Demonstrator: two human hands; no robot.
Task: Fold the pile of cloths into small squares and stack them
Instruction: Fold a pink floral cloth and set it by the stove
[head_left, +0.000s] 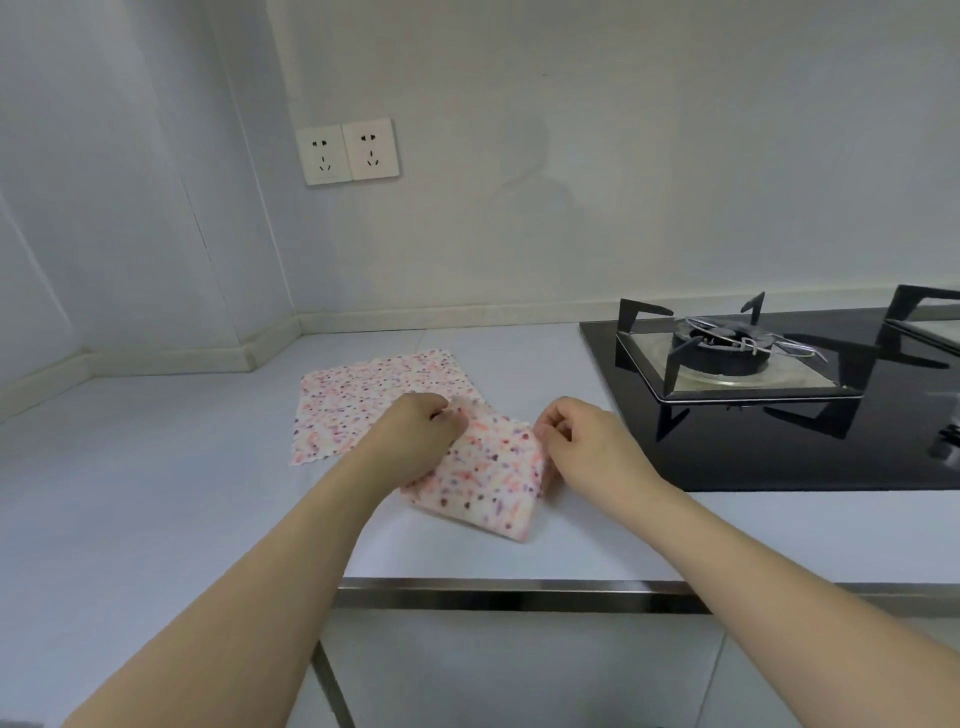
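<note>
So both hands are on the folded cloth (485, 475), the pink-and-purple speckled one sitting roughly in the middle of the white bench (156, 467), a bit toward the front edge. The left hand (415, 436) has its fingers curled and is pinching the cloth's top left corner, around 10 o'clock on the cloth, while the right hand (582, 441) pinches the opposite top corner at about 2 o'clock, fingers curled in tight too. The cloth looks doubled over, a smallish tilted rectangle with its near corner pointing down at about 5 o'clock, and the lower part seems to rest on the bench, though I can't tell if the top edge is lifted a little. Just behind it, at 11 o'clock from the hands, a second cloth (374, 405) of the same print lies flat and unfolded, and the folded one overlaps its near right corner. Off at 3 o'clock there's a black glass gas hob (779, 447) set into the bench, with a burner and pan support (727, 353) on it, well apart from the cloths. Up on the back wall at 11 o'clock is a pair of white sockets (347, 151). A metal strip (519, 595) runs along the front edge of the bench.
</note>
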